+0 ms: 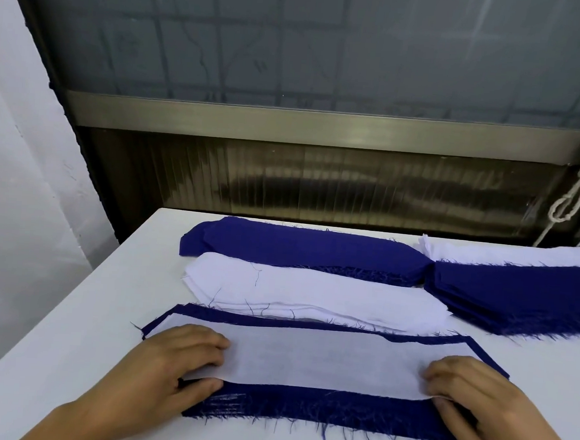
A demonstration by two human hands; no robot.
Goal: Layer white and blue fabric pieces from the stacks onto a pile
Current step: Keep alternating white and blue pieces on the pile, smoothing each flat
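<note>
- The step in hand looks like placing: a white piece lies on top of the blue piece of the pile, at the near edge of the tabletop.
- The left hand pinches the white piece's left end, fingers on top, thumb at its near edge.
- The right hand pinches the right end likewise.
- Behind the pile lie a white stack and a blue stack; another blue stack and a further white stack lie to the right.
- Next, probably: square the white edges, release, then reach for a blue piece.
</note>
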